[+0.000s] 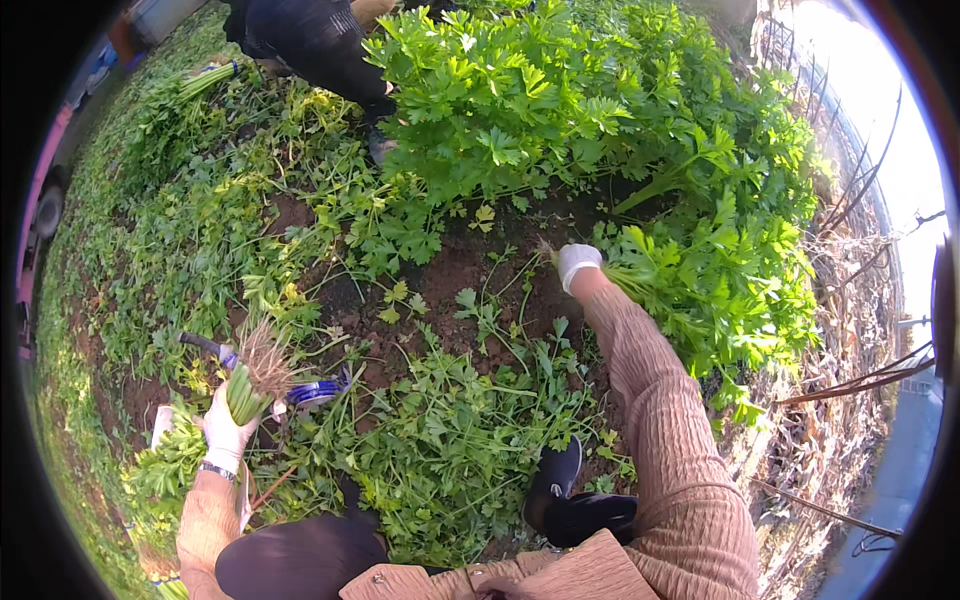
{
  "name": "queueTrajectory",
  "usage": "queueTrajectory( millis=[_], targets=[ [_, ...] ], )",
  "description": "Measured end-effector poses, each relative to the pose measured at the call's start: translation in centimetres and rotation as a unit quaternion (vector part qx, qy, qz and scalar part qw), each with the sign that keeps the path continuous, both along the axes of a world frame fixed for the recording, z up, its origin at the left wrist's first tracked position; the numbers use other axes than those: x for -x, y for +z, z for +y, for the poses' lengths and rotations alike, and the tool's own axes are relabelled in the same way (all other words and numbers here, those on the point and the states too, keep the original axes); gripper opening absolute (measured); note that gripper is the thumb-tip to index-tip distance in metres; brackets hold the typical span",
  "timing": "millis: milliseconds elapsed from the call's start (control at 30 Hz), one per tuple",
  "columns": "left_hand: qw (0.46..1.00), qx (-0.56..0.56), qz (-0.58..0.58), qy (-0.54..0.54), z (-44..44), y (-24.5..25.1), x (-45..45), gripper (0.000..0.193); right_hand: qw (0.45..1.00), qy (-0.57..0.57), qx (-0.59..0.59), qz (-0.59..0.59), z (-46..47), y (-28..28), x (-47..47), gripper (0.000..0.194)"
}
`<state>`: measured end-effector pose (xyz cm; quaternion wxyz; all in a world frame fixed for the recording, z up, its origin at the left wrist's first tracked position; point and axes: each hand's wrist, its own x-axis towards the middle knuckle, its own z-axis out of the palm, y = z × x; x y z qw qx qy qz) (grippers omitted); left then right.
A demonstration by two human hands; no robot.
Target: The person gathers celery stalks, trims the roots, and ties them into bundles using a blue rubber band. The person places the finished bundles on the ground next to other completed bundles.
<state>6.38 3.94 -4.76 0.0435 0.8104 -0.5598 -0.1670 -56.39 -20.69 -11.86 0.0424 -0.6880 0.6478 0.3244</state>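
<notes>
My left hand, in a white glove, grips a bunch of celery at the lower left, its pale stringy roots pointing up and its leaves hanging down to the left. A roll of blue tape is just right of that bunch, and a dark curved handle shows behind it. My right hand, also gloved in white, is closed around the stalk bases of a celery plant. Roots stick out left of the hand, and the leaves spread to the right against the standing celery.
Another person in dark clothes is at the top left. Cut leaves cover much of the soil. A tied celery bunch lies at the upper left. Dry stalks and bare twigs line the right edge.
</notes>
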Motion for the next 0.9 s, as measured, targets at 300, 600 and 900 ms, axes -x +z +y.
queueTrajectory(
  millis=[300, 600, 900],
  targets=[
    [0.942, -0.038, -0.045, -0.33, -1.4, 16.5, 8.0, 0.116, 0.502, -0.182, 0.043, -0.845, 16.7, 24.3, -14.9, 0.032],
    [0.795, -0.166, 0.345, -0.471, 5.0, 19.2, 19.7, 0.059, 0.105, -0.216, -0.082, -0.967, 26.9, 29.1, -21.1, 0.034],
    [0.7, -0.032, 0.602, -0.383, 12.0, 10.5, 21.5, 0.051, 0.176, -0.14, -0.072, -0.972, 30.7, 28.2, -20.6, 0.038]
  ],
)
